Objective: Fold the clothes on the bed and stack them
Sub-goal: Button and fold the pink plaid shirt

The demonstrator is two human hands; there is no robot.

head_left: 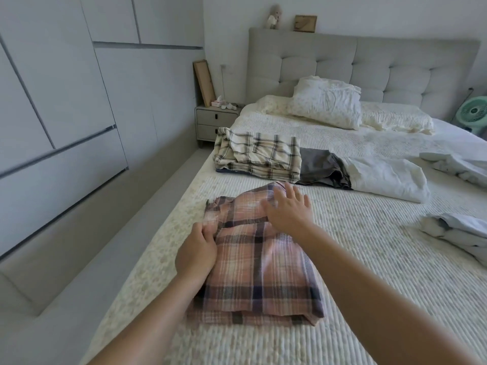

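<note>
Both hands — pink plaid garment

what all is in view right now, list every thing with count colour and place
pink plaid garment: 1, pink with dark checks, folded, near part of bed
cream plaid garment: 1, cream with dark checks, folded, left edge of bed
grey garment: 1, dark grey, right of cream plaid
white garment: 1, white, right of grey
pale blue clothes: 2 heaps, right edge of bed
pillow: 1, white, against headboard
bed: 1, cream quilt
headboard: 1, grey, tufted
nightstand: 1, grey, left of bed
fan: 1, mint green, far right
left hand: grips pink plaid's left edge
right hand: flat on pink plaid
</note>
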